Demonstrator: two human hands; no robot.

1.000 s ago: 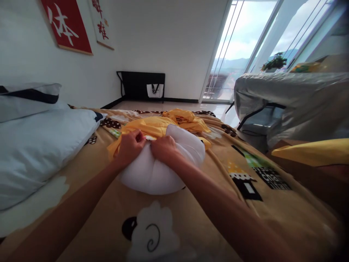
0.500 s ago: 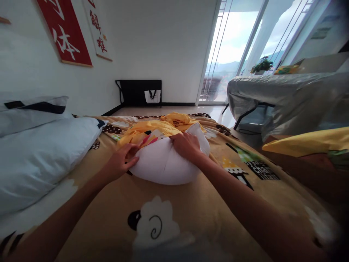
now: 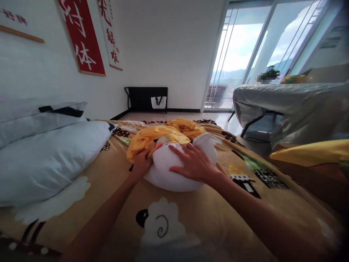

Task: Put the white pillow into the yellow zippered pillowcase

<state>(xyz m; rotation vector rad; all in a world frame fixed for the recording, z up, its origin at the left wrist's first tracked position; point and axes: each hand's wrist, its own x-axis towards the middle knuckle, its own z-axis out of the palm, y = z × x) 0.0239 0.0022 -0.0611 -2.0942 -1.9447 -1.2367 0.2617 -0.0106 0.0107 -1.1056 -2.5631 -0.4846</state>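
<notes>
Just past the curly sheep picture (image 3: 163, 227) on the blanket (image 3: 114, 222), the puffy white cushion (image 3: 170, 179) looks light and squishy, easiest held by its corners, with the right hand (image 3: 194, 160) spread wide on top and the left hand's (image 3: 140, 164) grip by the yellow cloth (image 3: 152, 134) too hidden to tell.

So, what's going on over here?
Someone is handling a white cushion and a yellow cloth on a tan, sheep-patterned blanket. The right hand is spread over the cushion. The left hand is at the cushion's left side, by the cloth; its fingertips are partly hidden, so its grip is unclear. The cloth lies bunched along the cushion's far side, leaving its near side bare.
</notes>
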